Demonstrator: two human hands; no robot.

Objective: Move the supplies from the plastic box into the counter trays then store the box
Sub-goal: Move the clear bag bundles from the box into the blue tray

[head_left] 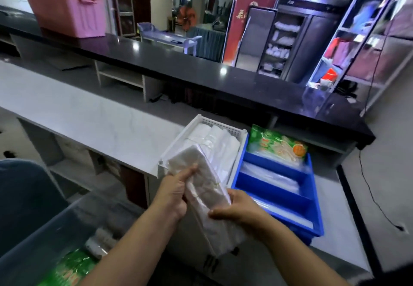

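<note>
White tray (178,138), blue tray (312,207), pink bin (67,15).

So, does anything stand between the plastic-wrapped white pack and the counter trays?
Nothing visible does. The left hand and right hand hold the plastic-wrapped white pack right over the white perforated plastic tray. White wrapped bundles fill its far part; the pack hides its near end.

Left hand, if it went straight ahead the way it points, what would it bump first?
Probably the white tray, right ahead of it. The left hand grips a wrapped pack whose far end reaches over that tray, though depth is hard to judge.
</note>
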